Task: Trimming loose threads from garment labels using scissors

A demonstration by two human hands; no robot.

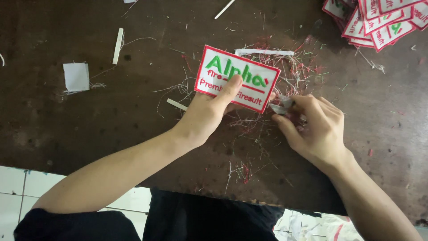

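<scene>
Head view, looking down at a dark brown tabletop. Your left hand held an embroidered patch, a white rectangle with a red border and green and red lettering; the thumb pressed on its face and the fingers were curled beneath it, so the hand was closed on the patch; the patch sat tilted, its right end lower, just above the middle of the tabletop. Your right hand lay just beside the patch's lower right corner; its fingers were bent around a small metallic tool, of which only a silver tip showed, so its kind could not be told. Loose thread trimmings, red, white and green, lay scattered around and under both hands. A stack of similar patches rested at the upper right corner, well apart; a small white scrap and a white strip lay to the left.
</scene>
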